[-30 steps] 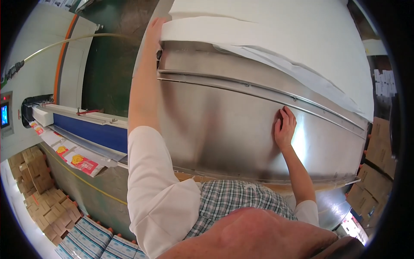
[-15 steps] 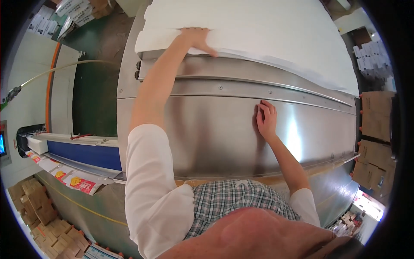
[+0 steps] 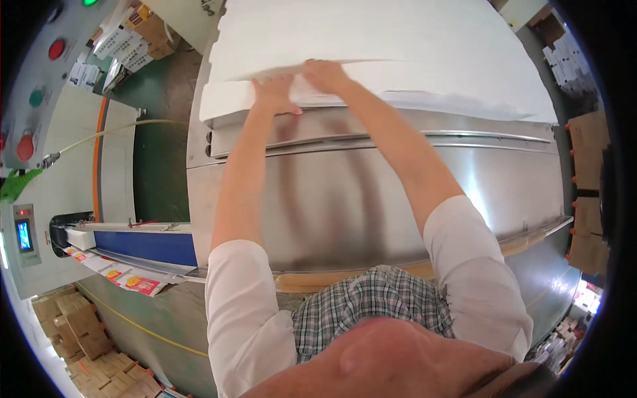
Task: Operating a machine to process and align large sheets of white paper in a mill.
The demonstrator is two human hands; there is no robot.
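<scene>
Large white sheets [image 3: 464, 79] lie on a steel-topped table in front of me, their near edge slightly bowed above the metal. My left hand [image 3: 273, 94] is on the left part of that near edge, fingers over a raised strip of sheet and thumb at its front, closed on it. Just to its right, my right hand [image 3: 325, 76] has bent fingers closed at the same strip, slightly farther in. The fingertips of both hands are partly hidden by the white material. A dark gap shows along the fold beside the hands.
Bare brushed steel [image 3: 332, 205] lies between me and the sheets, crossed by a metal rail [image 3: 478, 134]. At left stand a control panel with buttons [image 3: 56, 48], a blue belt [image 3: 146, 247] and printed sheets [image 3: 136, 282]. Cardboard boxes [image 3: 587, 152] are stacked at right.
My right hand has moved from the steel top up and left to the sheets, beside my left hand. A gap along the fold has widened, and the view has shifted.
</scene>
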